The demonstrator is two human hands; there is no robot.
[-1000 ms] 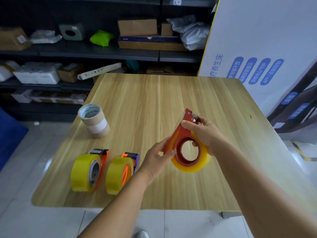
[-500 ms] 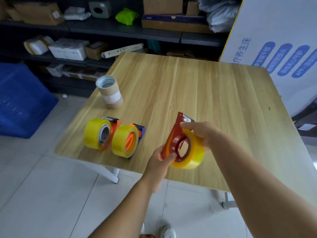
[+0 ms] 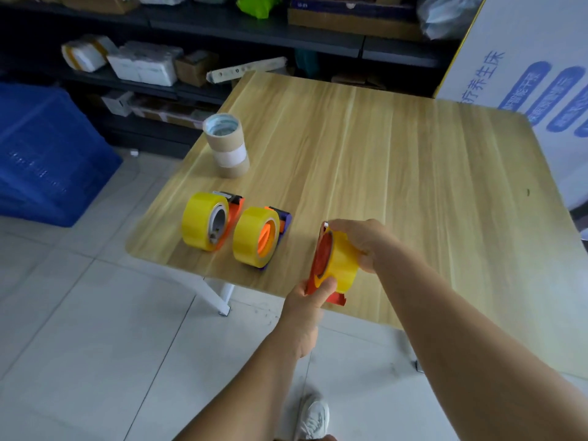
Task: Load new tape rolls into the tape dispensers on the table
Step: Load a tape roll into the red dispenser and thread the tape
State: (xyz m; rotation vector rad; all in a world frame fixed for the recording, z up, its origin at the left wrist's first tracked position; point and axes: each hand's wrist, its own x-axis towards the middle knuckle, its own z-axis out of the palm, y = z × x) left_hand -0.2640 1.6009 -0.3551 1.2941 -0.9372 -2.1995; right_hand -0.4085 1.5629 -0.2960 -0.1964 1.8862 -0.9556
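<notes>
Fingers of my right hand (image 3: 362, 241) were wrapped over the yellow tape roll (image 3: 342, 264) seated in the red dispenser (image 3: 321, 259), while my left hand (image 3: 310, 300) pinched the dispenser's lower end. I held both just above the bench (image 3: 397, 154) near its front edge. Left of them, two loaded dispensers (image 3: 206, 221) (image 3: 259, 237) stood side by side, with stacked spare rolls (image 3: 227, 144) behind them.

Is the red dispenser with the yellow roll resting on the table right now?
No, the red dispenser is held up near the table edge by the left hand and right hand.
</notes>
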